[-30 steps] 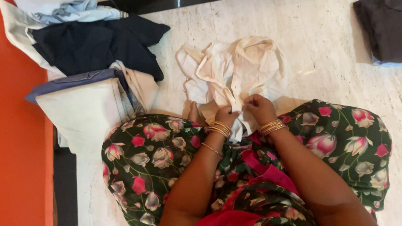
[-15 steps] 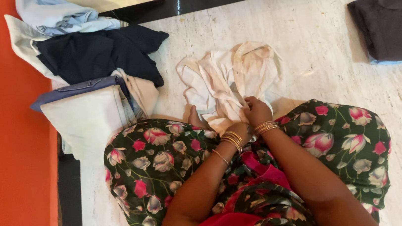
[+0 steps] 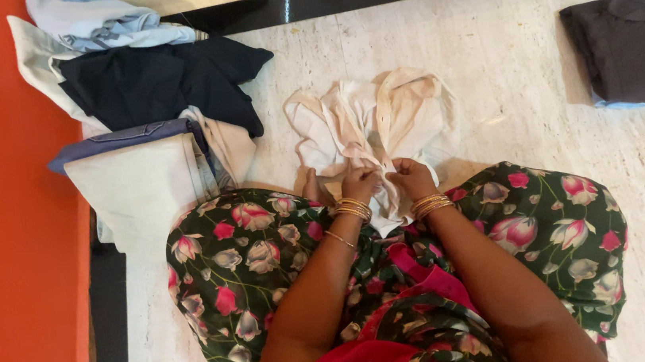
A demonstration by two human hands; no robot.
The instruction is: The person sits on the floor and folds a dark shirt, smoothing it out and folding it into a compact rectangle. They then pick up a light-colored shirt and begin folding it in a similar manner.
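Lying crumpled on the floor [image 3: 537, 94] before the knees, the cream cloth [image 3: 380, 119] is pinched at its near edge by left hand [image 3: 357, 182] and right hand [image 3: 410, 177], fingers closed on folds; judged light, soft, limp, best gripped at hems

— How many garments do you count on the pale marble floor [image 3: 546, 181]?

— From my remote feed, one crumpled cream cotton garment [image 3: 376, 123] lies in front of the seated person, and one folded dark grey shirt [image 3: 632, 49] sits apart at the far right.

— And the heap by the orange wall [image 3: 1, 239]?

— I count at least five pieces: one pale blue [image 3: 101, 16], one navy [image 3: 160, 82], one blue denim [image 3: 122, 136], two off-white; any beneath are hidden.

— Hands?

— Two: one left hand [image 3: 359, 183], one right hand [image 3: 412, 179], both wearing several gold bangles.
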